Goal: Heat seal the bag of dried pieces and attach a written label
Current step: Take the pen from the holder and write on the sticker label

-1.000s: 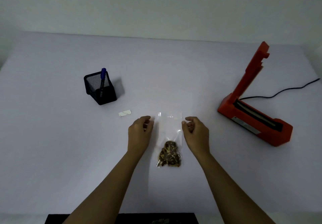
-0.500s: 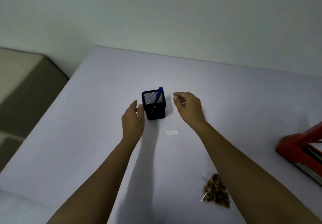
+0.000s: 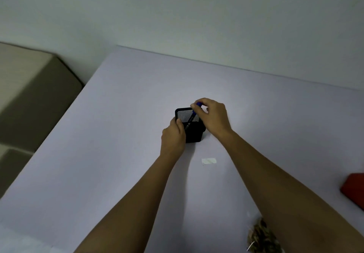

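Note:
A black mesh pen holder stands on the white table. My left hand grips its left side. My right hand pinches the top of the blue pen that leans inside the holder. A small white label lies flat on the table just in front of the holder. The clear bag of dried brown pieces lies at the bottom right, partly hidden by my right forearm. Only a red corner of the heat sealer shows at the right edge.
The table's far edge meets a pale wall. Its left edge drops off beside a beige piece of furniture.
The view swung left from the bag toward the pen holder. Both hands left the bag and reached out; the left now grips the holder and the right pinches the pen.

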The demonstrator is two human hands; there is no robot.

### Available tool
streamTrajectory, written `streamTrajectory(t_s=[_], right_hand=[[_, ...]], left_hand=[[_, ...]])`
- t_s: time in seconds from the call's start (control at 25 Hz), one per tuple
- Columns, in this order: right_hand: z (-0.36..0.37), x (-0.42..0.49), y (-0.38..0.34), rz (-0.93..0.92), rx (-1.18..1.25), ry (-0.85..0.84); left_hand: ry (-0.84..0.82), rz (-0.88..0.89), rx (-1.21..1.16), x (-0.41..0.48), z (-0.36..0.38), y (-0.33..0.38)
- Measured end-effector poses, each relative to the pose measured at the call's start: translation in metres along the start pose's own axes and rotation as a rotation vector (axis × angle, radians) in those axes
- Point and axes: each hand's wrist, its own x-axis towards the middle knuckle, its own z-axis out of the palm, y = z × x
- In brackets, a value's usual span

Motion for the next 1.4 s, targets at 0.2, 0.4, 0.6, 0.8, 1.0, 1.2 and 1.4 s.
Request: streamTrajectory(t_s=[0.2, 0.4, 0.6, 0.8, 1.0, 1.2, 1.4], right_hand=[[-0.04, 0.0, -0.023, -0.026, 0.152, 0.181], [-0.089, -0.009, -0.03, 0.161, 0.479, 0.308], [-0.103, -0.033, -0.036, 0.247, 0.646, 0.296], [-0.088, -0.072, -0.037, 0.374, 0.503, 0.19], [-0.077, -0.098, -0.024, 0.43, 0.364, 0.16], [-0.079, -0.107, -0.016, 0.416, 0.237, 0.095], [-0.084, -0.105, -0.015, 0.408, 0.22, 0.081]], left_hand=[[-0.032, 0.009, -0.032, 0.0, -0.002, 0.002], [0.047, 0.329, -0.058, -0.024, -0.025, 0.029], [0.043, 0.51, 0.015, -0.054, -0.027, 0.052], [0.071, 0.574, 0.067, -0.076, -0.011, 0.058], [0.076, 0.606, 0.193, -0.097, 0.008, 0.059], [-0.072, 0.445, 0.202, -0.109, 0.017, 0.059], [-0.105, 0.443, 0.172, -0.117, 0.014, 0.063]])
